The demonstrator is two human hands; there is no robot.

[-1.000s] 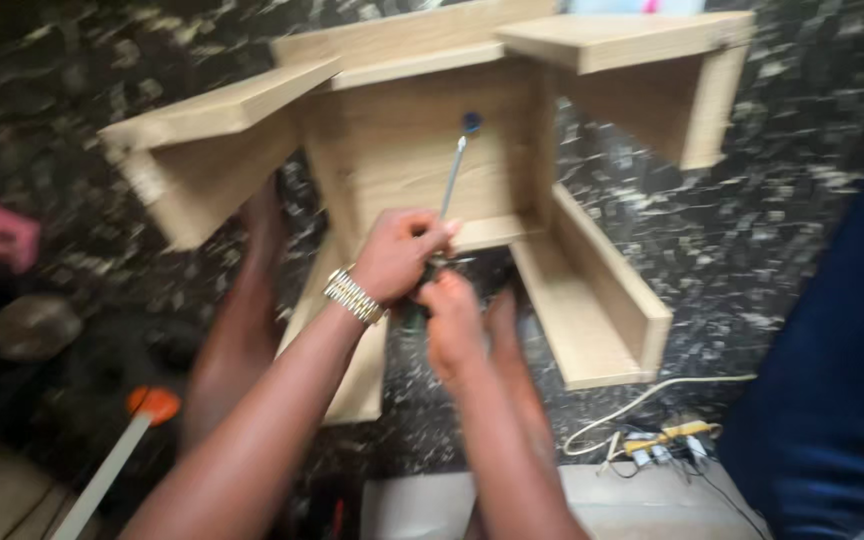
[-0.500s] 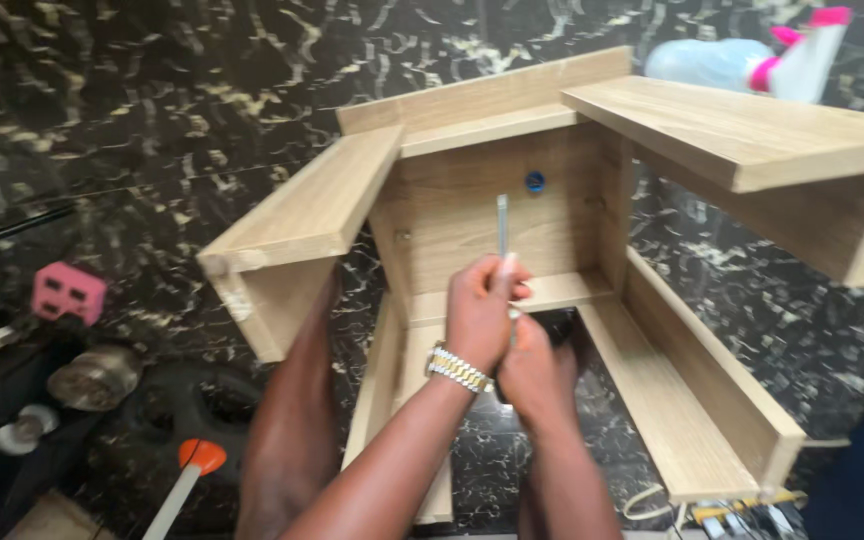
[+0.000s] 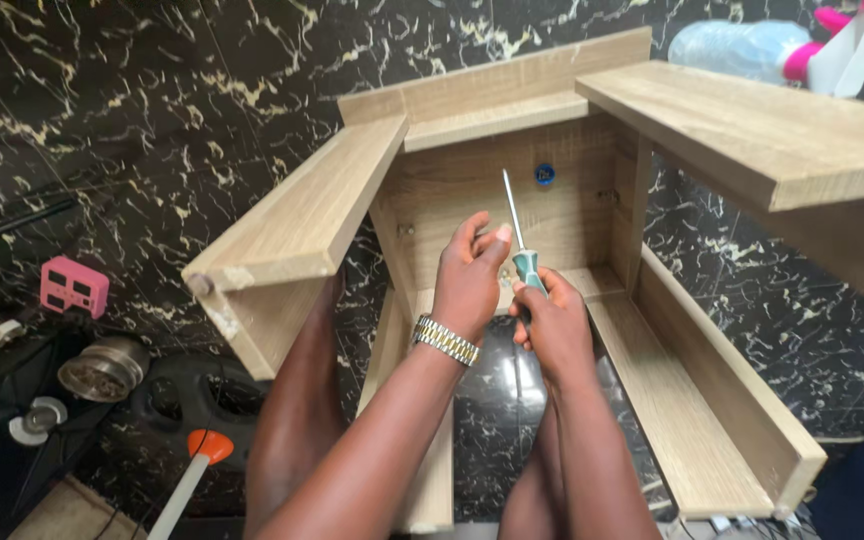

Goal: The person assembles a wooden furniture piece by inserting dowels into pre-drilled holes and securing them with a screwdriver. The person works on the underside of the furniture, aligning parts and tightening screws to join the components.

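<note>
A light wooden cabinet frame (image 3: 312, 215) lies on its side on the dark marbled floor, its open side toward me. My right hand (image 3: 550, 325) grips the green and black handle of a screwdriver (image 3: 519, 240), whose metal shaft points up at the frame's back panel. My left hand (image 3: 468, 280), with a metal watch on the wrist, rests against the shaft with thumb and fingers near it. A small blue round fitting (image 3: 544, 174) sits on the back panel just above the screwdriver tip. My knees show below the frame.
At the left lie a pink block (image 3: 73, 287), a round metal tin (image 3: 102, 367), a dark weight plate (image 3: 187, 400) and a white stick with an orange tip (image 3: 192, 470). A clear plastic bottle (image 3: 737, 48) and a pink and white object (image 3: 847, 45) lie beyond the frame's top right panel.
The view has tilted up and closed in on the frame. The screwdriver tip now points just below the blue fitting, and both hands sit higher inside the frame.
</note>
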